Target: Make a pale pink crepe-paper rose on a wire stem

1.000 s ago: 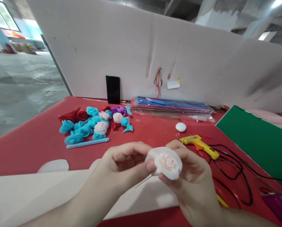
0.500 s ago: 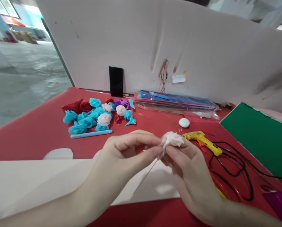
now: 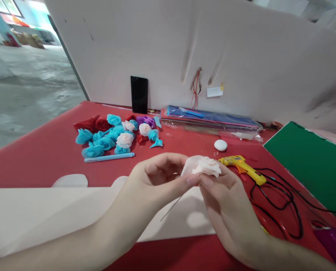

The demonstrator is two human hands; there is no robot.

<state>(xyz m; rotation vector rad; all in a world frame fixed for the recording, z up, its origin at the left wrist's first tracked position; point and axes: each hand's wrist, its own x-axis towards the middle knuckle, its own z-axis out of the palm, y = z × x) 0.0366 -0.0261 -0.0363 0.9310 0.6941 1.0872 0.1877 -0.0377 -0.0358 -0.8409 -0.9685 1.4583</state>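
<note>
Between my two hands is a pale pink paper flower point(image 3: 206, 166) with a thin wire stem point(image 3: 170, 209) slanting down to the left. My left hand point(image 3: 159, 184) pinches a petal edge of it between thumb and fingers. From the other side, my right hand point(image 3: 224, 195) grips the flower's base, thumb in front. Both thumbs nearly meet under the bloom. Below the hands lies a long white sheet point(image 3: 58, 214) on the red table. Right of the flower rests a yellow glue gun point(image 3: 242, 168) with a black cord.
Blue, red, pink and purple paper flowers point(image 3: 108, 140) lie at the back left, behind a light blue pen point(image 3: 108, 157). A phone point(image 3: 139, 95) leans on the white panel. Wrapped paper sheets point(image 3: 213, 117), a white oval object point(image 3: 220, 145) and a green board point(image 3: 311, 165) are farther right.
A pale petal has been spread out wider at the flower's left side. My left thumb has moved right, closer to my right thumb.
</note>
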